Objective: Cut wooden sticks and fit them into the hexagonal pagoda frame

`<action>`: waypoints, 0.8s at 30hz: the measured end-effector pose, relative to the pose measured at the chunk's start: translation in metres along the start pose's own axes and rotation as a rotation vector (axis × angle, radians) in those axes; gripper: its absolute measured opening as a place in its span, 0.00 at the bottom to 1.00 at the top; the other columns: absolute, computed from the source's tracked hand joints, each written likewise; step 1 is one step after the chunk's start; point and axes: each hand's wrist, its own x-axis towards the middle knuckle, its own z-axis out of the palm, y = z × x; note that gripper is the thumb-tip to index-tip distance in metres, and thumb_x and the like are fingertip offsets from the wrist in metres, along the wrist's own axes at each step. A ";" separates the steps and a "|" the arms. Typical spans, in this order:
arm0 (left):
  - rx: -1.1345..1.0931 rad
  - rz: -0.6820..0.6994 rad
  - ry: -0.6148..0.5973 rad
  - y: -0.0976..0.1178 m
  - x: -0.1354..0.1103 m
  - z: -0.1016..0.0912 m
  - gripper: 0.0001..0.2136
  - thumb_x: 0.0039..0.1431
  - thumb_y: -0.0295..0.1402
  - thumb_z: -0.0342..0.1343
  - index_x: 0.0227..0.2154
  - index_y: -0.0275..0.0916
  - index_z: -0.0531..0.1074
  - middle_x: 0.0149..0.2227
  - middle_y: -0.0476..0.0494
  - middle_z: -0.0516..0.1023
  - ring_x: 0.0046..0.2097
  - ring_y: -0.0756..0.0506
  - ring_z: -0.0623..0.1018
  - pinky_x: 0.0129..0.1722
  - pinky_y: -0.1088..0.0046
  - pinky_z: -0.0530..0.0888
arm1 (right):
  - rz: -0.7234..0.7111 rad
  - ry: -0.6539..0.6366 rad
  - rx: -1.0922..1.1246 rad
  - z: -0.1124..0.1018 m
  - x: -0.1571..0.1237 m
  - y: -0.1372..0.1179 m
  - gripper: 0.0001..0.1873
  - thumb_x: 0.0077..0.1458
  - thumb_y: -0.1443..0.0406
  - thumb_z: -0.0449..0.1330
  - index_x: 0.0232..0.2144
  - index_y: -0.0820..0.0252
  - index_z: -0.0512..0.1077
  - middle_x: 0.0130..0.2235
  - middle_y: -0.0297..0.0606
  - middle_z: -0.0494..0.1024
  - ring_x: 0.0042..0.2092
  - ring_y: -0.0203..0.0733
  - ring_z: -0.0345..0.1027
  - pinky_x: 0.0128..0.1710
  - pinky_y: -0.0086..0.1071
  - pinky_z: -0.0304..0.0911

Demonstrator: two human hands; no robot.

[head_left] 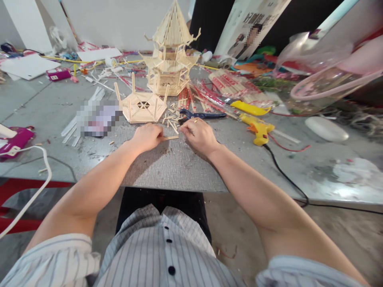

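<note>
My left hand [147,136] is closed, its fingertips around short wooden sticks [171,138] that point to the right. Just across from it, my right hand [200,133] is curled with thumb and fingers pinched together; anything inside that pinch is hidden from me. Loose cut stick pieces [171,119] lie on the table between and beyond the hands. Behind them stands a six-sided wooden stick base [143,115] with upright posts. A pair of blue-handled pliers [206,114] rests right behind my right hand.
A tall stick pagoda [172,52] stands at the back. To the right lie a yellow glue gun [257,129] with a black cord, a yellow cutter knife [249,107] and a white oval object [326,128]. A phone [101,118] and white strips [72,125] lie left.
</note>
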 end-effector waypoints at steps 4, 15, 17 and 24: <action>-0.081 -0.024 0.170 0.001 -0.003 -0.004 0.18 0.62 0.43 0.47 0.48 0.40 0.72 0.49 0.37 0.76 0.51 0.40 0.74 0.46 0.65 0.70 | 0.194 0.111 0.348 -0.009 0.001 -0.008 0.39 0.61 0.42 0.30 0.28 0.56 0.72 0.30 0.44 0.76 0.35 0.46 0.71 0.39 0.42 0.66; 0.023 0.752 0.108 0.069 -0.019 0.004 0.24 0.64 0.45 0.44 0.62 0.51 0.59 0.65 0.44 0.62 0.67 0.40 0.58 0.65 0.53 0.48 | 0.341 -0.308 1.458 -0.043 0.005 -0.057 0.53 0.47 0.45 0.06 0.66 0.63 0.37 0.69 0.49 0.47 0.64 0.44 0.55 0.57 0.46 0.59; 0.008 0.730 0.155 0.064 -0.011 0.009 0.23 0.65 0.43 0.43 0.61 0.49 0.61 0.65 0.45 0.62 0.67 0.38 0.57 0.65 0.52 0.46 | 0.376 -0.320 1.497 -0.039 0.005 -0.058 0.53 0.47 0.44 0.06 0.65 0.62 0.38 0.69 0.49 0.48 0.63 0.46 0.58 0.57 0.46 0.59; 0.023 0.354 0.383 0.029 0.010 0.010 0.29 0.62 0.50 0.44 0.64 0.51 0.55 0.68 0.42 0.56 0.69 0.34 0.51 0.64 0.43 0.32 | 0.365 -0.244 1.495 -0.033 0.001 -0.052 0.52 0.48 0.34 0.19 0.59 0.51 0.56 0.58 0.46 0.69 0.55 0.51 0.65 0.43 0.46 0.67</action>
